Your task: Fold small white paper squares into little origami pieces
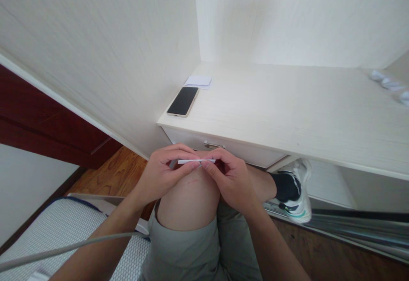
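Note:
Above my bent knee both hands pinch a narrow strip of folded white paper, seen nearly edge-on. My left hand grips its left part between thumb and fingers. The right part is held the same way by my right hand. The thumb tips almost meet at the middle of the strip's lower edge. Part of the paper is covered by the fingers.
On the white shelf in front lie a phone and some white paper sheets. Crumpled white pieces sit at the far right. Below are a drawer handle and my shoe. A cable crosses the lower left.

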Tool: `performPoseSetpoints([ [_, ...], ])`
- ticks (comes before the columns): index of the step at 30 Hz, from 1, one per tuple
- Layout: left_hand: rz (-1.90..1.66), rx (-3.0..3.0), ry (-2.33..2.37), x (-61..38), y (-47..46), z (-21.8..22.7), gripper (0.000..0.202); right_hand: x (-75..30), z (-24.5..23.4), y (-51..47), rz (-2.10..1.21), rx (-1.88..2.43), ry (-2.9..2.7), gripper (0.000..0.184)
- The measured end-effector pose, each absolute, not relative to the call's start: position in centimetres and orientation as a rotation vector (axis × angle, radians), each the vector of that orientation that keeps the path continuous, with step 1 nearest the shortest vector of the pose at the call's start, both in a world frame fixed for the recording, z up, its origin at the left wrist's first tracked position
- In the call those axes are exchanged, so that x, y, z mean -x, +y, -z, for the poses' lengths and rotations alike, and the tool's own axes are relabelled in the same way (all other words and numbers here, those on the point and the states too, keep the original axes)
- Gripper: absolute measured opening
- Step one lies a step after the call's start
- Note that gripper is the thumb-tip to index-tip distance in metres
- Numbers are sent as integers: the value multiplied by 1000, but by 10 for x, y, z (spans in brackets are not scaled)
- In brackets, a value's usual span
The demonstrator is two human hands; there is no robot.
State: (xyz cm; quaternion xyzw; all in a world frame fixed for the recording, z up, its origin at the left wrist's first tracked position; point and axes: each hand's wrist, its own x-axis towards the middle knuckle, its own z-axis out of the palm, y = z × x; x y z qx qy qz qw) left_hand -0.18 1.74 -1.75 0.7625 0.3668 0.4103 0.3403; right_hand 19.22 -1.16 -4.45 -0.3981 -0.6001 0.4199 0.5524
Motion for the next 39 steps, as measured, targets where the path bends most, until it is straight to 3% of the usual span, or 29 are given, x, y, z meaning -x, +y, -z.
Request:
performPoseSetpoints([
  [19, -1096, -2092, 925, -1, 6, -2, 9, -194, 30, -16, -714, 852, -1605, 19],
  [25, -1015, -1904, 981, 10, 9, -5, 8, -210, 34, -13, -696, 932, -1622, 16],
  [31, -1226, -1590, 1116, 42, 15, -12, 11, -244, 43, -11, -726, 1152, -1500, 13],
  [33, -1155, -1630, 1146, 35, 12, -12, 4, -240, 40, -13, -748, 1157, -1549, 14],
  [36, -950, -1774, 1112, 9, 8, -12, 25, -225, 34, -16, -751, 1111, -1615, 16],
  [39, -833, -1935, 1068, -15, 6, -13, 10, -214, 28, -20, -744, 1034, -1636, 18],
])
